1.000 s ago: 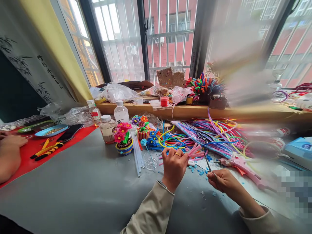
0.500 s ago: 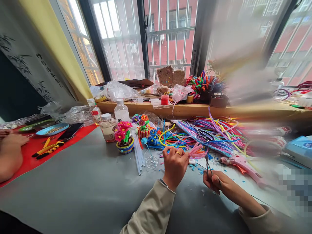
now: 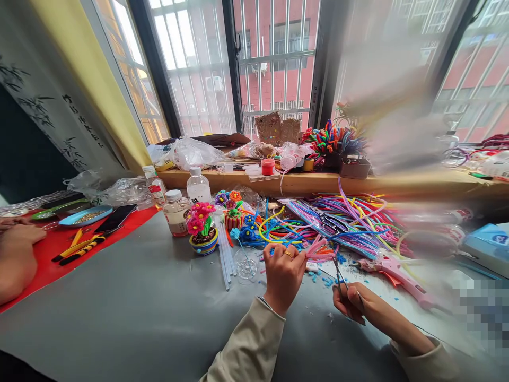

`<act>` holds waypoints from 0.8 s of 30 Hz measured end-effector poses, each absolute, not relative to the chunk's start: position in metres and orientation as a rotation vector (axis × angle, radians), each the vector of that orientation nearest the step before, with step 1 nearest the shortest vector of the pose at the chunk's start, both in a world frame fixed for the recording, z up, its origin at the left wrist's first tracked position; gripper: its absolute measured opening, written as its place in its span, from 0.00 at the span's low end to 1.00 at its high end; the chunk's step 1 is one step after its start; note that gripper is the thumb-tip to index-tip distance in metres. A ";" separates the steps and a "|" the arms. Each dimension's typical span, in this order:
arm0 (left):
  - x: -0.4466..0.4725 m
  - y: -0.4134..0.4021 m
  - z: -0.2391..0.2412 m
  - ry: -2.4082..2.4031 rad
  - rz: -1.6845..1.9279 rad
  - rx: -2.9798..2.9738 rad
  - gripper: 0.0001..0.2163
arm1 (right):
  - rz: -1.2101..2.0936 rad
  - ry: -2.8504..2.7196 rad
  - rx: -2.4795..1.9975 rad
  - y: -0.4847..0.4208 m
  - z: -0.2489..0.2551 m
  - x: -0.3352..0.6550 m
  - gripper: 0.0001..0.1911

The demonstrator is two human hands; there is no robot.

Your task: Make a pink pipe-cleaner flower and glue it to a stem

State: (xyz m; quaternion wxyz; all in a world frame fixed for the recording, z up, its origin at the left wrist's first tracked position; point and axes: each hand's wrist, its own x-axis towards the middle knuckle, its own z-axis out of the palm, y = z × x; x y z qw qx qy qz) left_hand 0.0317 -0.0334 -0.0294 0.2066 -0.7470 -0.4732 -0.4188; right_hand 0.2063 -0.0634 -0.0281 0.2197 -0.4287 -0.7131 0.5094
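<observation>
My left hand [image 3: 285, 273], a ring on one finger, is closed around a small bunch of pink pipe cleaners [image 3: 318, 249] whose ends stick out to the right. My right hand [image 3: 353, 302] grips a pair of scissors [image 3: 340, 273], with the blades pointing up at the tips of the pink bunch. Whether the blades touch the bunch is hard to tell. Blue fuzzy clippings [image 3: 329, 281] are scattered on the paper behind the scissors. A pink glue gun [image 3: 405, 276] lies to the right of my hands.
Behind my hands lies a heap of coloured pipe cleaners [image 3: 358, 212] with dark-handled scissors [image 3: 333, 225]. Left of them stand a potted pink flower [image 3: 204, 228], glue sticks [image 3: 226, 260], a clear dish [image 3: 246, 270] and bottles [image 3: 176, 212]. Another person's arm [image 3: 18, 254] rests on a red mat [image 3: 131, 220].
The scissors and my right hand have shifted slightly down. My left hand keeps its hold on the pink pipe cleaners in nearly the same place.
</observation>
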 end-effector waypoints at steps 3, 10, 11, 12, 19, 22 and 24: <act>0.032 -0.034 -0.029 -1.303 -1.146 -2.093 0.04 | 1.405 -1.972 -1.171 -0.063 -0.027 0.207 0.35; 0.034 -0.036 -0.028 -1.307 -1.146 -2.139 0.04 | 1.345 -1.979 -1.155 -0.062 -0.025 0.208 0.33; 0.034 -0.036 -0.028 -1.309 -1.145 -2.140 0.04 | 1.341 -1.988 -1.160 -0.062 -0.026 0.208 0.33; 0.034 -0.036 -0.028 -1.313 -1.143 -2.138 0.04 | 1.333 -1.994 -1.169 -0.061 -0.027 0.208 0.33; 0.024 -0.030 -0.032 -1.334 -0.865 -2.252 0.04 | 0.893 -2.080 -1.619 -0.060 -0.034 0.212 0.29; 0.018 -0.029 -0.028 -1.351 -0.755 -2.315 0.03 | 0.768 -2.109 -1.783 -0.062 -0.031 0.211 0.21; 0.014 -0.032 -0.022 -1.359 -0.778 -2.307 0.07 | 0.780 -2.108 -1.872 -0.063 -0.029 0.211 0.16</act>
